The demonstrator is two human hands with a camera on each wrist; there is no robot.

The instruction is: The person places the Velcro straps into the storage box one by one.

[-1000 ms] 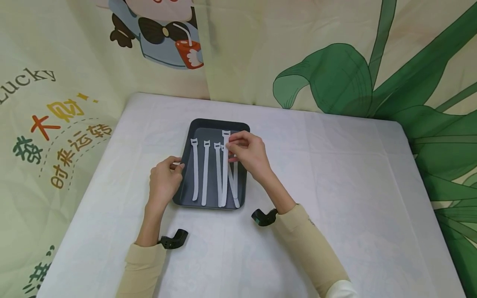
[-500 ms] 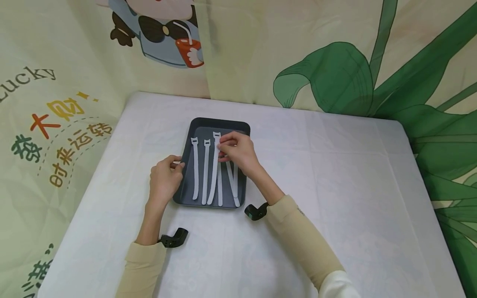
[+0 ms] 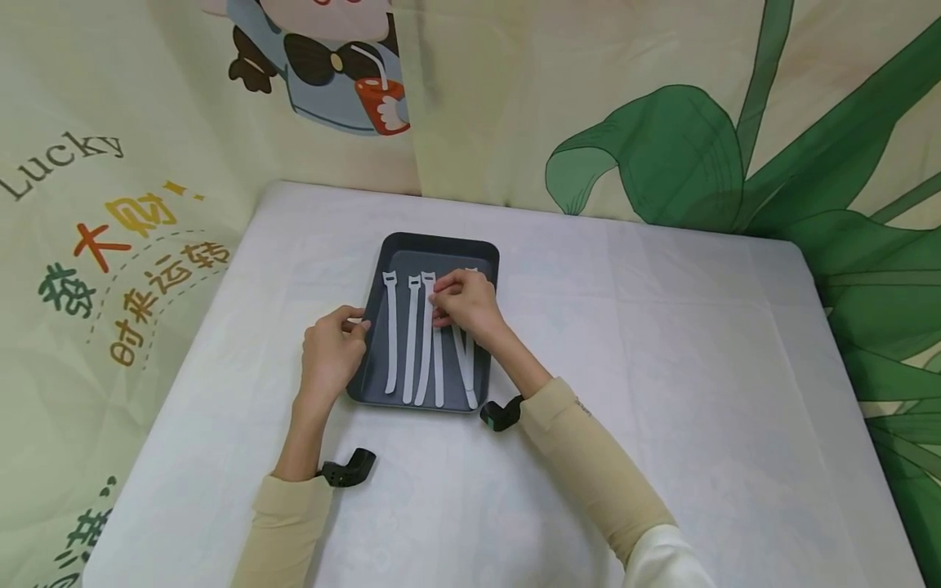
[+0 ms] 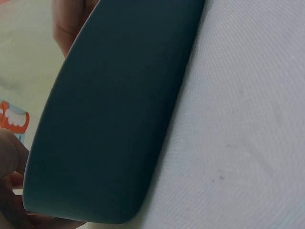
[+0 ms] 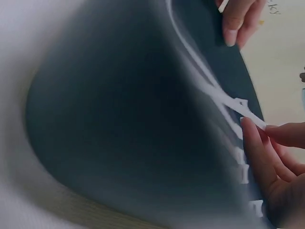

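Observation:
A dark blue-grey rectangular tray (image 3: 441, 239) lies on the table, with several white hook-and-loop cable ties (image 3: 391, 335) side by side in it. My left hand (image 3: 332, 355) pinches the tray's left rim between thumb and fingers. Over the tray's middle, my right hand (image 3: 470, 306) pinches one cable tie (image 3: 425, 343) near its slotted head; the right wrist view shows this tie (image 5: 240, 107) between thumb and forefinger. Two ties (image 3: 461, 359) on the right cross each other, partly hidden by the right hand. The tray's outer side wall (image 4: 109, 109) fills much of the left wrist view.
The white-covered table (image 3: 662, 367) extends around the tray. A printed fabric backdrop (image 3: 478, 122) hangs behind the table and at its left. Black wrist cameras (image 3: 351, 468) sit on both wrists.
My right hand has moved left and slightly down with the pinched cable tie, bringing it from the right-hand ties to beside the second tie from the left. The left hand stays on the rim.

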